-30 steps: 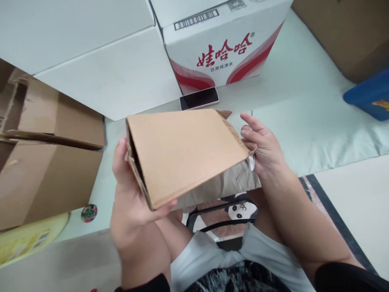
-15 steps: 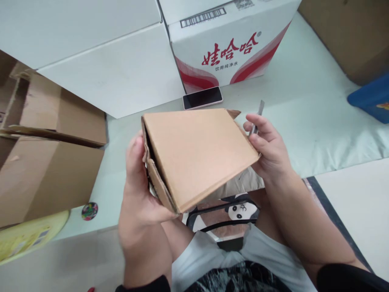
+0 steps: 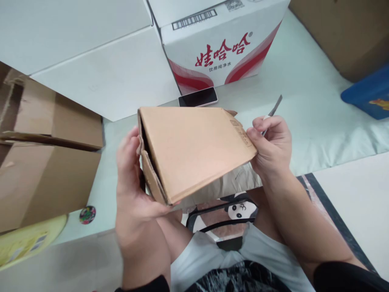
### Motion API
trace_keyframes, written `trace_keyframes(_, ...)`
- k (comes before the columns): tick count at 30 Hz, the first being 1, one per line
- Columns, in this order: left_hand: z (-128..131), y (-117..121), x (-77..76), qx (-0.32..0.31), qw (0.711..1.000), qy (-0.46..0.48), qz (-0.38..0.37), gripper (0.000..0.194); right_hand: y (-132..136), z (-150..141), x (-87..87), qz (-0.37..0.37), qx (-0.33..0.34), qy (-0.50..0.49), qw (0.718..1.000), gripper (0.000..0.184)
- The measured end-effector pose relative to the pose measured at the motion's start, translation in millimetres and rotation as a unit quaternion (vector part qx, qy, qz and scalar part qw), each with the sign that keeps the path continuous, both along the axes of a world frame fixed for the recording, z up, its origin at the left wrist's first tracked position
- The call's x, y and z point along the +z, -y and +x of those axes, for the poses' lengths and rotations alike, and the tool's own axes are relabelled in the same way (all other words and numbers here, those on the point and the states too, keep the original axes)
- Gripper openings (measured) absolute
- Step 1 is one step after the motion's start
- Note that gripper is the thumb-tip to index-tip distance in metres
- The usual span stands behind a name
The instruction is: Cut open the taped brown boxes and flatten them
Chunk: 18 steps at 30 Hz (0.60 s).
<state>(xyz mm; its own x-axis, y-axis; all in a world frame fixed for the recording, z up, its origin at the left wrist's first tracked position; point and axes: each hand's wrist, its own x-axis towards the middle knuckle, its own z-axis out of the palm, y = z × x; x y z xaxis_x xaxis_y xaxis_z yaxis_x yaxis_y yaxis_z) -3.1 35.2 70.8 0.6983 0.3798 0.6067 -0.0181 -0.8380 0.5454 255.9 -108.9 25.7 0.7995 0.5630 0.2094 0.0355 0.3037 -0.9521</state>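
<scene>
A small brown cardboard box is held up tilted above the table's front edge, its left end flap partly loose. My left hand is closed around that left end, thumb below and fingers behind. At the right end, my right hand is closed on a slim utility knife, whose blade points up and away from the box. The thumb of this hand presses at the box's right edge, by some printed markings and a torn flap. The fingers behind the box are hidden.
A phone lies behind the box, before a white and red water carton. White boxes and open brown cartons stand left. A round sticker lies near the front edge. A blue container stands right.
The right hand has turned and moved slightly right; the blade now leans further right. Printed markings at the box's right end have come into view. The box has shifted slightly left.
</scene>
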Motion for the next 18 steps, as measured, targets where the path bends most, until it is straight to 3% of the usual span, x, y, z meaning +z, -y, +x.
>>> trace_keyframes(6, -3, -9, -21.1, 0.055, 0.998, 0.015, -0.033, 0.117, -1, 10, -9.5, -0.013, -0.054, 0.038, 0.998, 0.037)
trace_keyframes(10, -8, -20, -35.6, 0.052, 0.995, 0.019, -0.083, 0.116, -2, 16, -15.8, -0.007, -0.071, 0.017, 0.997, 0.035)
trace_keyframes(18, -16, -25, -43.3, 0.060, 0.991, 0.028, -0.113, 0.101, -1, 24, -23.7, -0.001, -0.061, 0.011, 0.998, 0.033)
